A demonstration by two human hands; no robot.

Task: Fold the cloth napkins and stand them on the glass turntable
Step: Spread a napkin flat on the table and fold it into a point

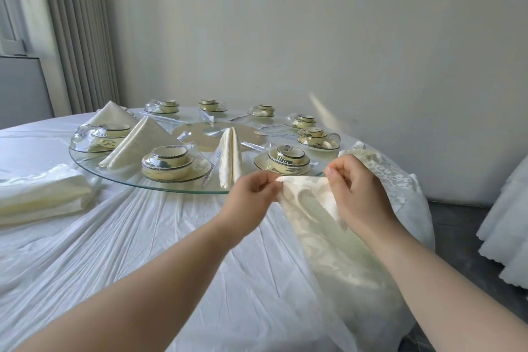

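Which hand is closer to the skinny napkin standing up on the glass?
Left. The left hand is just right of the skinny standing napkin; the right hand is much farther right.

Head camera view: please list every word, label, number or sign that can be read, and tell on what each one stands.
Nothing can be read in this view.
On the near wrapped bowl set: dark print, too blurred to read.
On the right wrapped bowl set: print on the wrap, too small to read.
On the small packet beside the standing napkin: faint print, unreadable.
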